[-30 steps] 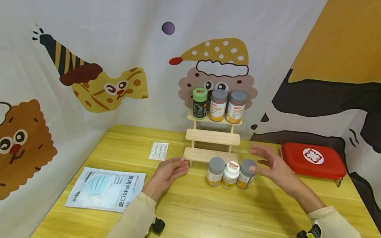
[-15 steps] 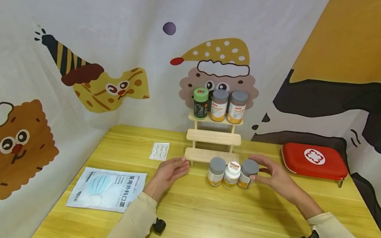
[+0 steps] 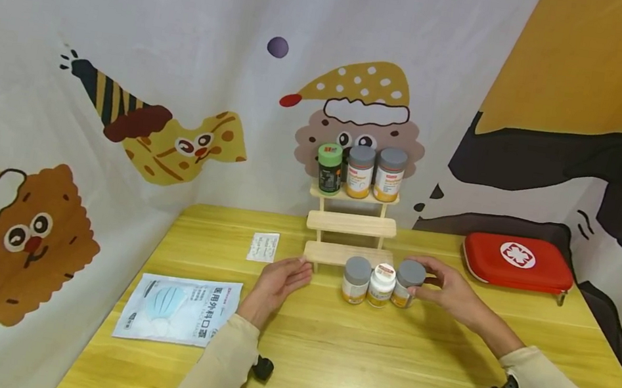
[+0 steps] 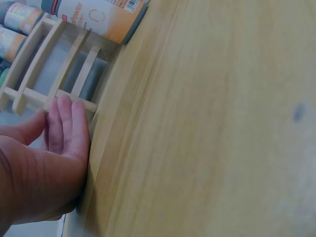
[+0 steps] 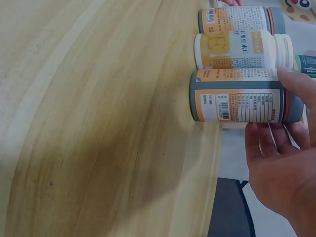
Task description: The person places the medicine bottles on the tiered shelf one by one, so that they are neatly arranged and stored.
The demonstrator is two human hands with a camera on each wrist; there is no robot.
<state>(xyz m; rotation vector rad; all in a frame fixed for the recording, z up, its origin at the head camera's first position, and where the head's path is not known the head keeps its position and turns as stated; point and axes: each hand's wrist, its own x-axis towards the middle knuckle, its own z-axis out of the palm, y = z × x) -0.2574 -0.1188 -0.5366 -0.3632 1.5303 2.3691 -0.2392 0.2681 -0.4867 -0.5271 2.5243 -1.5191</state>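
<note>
Taking hold of the rightmost grey-lidded bottle (image 3: 404,288) seems to be the step in hand: it stands upright on the desk (image 3: 351,372), ending a row of three in front of the wooden step rack (image 3: 351,224), and the right hand (image 3: 450,296) has its grip pinching it between thumb and fingers near the top. The left hand (image 3: 277,282) touches the left end of the rack with fingers straight, a grip that appears to steady rather than clasp. The next move probably calls for a level lift, since the white bottle (image 3: 380,288) stands right beside it.
</note>
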